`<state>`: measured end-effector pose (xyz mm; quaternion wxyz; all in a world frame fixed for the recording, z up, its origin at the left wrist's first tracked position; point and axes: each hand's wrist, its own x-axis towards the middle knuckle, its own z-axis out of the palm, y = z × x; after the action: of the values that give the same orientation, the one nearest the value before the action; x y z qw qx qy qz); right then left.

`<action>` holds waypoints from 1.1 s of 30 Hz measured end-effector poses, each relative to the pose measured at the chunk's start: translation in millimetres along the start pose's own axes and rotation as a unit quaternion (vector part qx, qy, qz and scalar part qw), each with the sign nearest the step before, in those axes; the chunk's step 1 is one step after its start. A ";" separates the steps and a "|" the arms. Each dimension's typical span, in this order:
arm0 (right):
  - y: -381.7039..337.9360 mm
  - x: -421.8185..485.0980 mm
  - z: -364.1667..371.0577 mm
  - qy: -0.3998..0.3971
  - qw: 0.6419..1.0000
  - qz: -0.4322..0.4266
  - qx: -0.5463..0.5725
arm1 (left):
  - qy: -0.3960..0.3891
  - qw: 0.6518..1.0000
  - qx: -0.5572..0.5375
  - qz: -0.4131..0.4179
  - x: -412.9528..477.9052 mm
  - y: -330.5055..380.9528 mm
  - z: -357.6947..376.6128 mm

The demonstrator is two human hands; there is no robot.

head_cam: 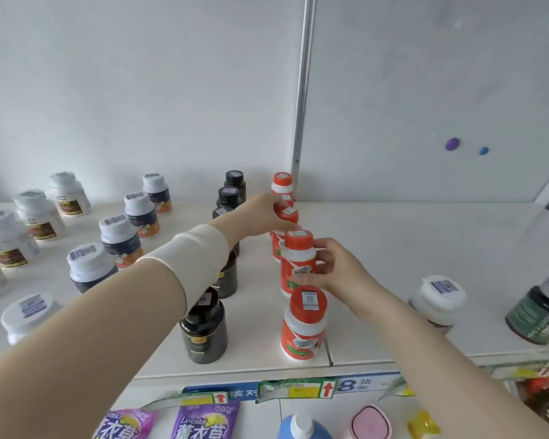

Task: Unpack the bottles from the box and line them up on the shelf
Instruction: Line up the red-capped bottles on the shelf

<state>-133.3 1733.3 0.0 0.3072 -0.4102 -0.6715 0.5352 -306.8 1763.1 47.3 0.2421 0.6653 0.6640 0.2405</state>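
We're at the white shelf (393, 248), and both hands are busy in the orange-capped row. Our left hand (262, 213) reaches over the black bottles (203, 327) and curls round the second bottle (289, 215) from the far end. Our right hand (333, 267) grips the third bottle (298, 258) by its body from the right. The far bottle (282, 185) stands nearest the wall and the near bottle (303, 324) by the shelf's front edge, all upright in one line. White-capped bottles (121, 236) stand in rows on the left, with a green jar (539, 315) out on the right.
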 end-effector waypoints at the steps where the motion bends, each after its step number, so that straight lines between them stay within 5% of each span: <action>1: 3.3 1.4 1.6 -0.008 1.000 -0.002 -0.006 | -0.005 1.000 0.014 -0.001 1.2 -0.4 -0.1; 28: -0.7 4.4 -0.1 -0.003 0.997 0.040 -0.068 | -0.061 0.995 0.078 -0.002 5.9 8.6 -12.3; 33: -53.4 -27.2 -14.0 0.035 0.994 0.023 -0.106 | 0.002 0.995 0.103 0.001 -42.2 34.3 -52.4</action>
<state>-120.3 1711.1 55.9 0.2729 -0.4743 -0.7034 0.4536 -314.2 1721.0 109.5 0.1703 0.6868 0.6852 0.1727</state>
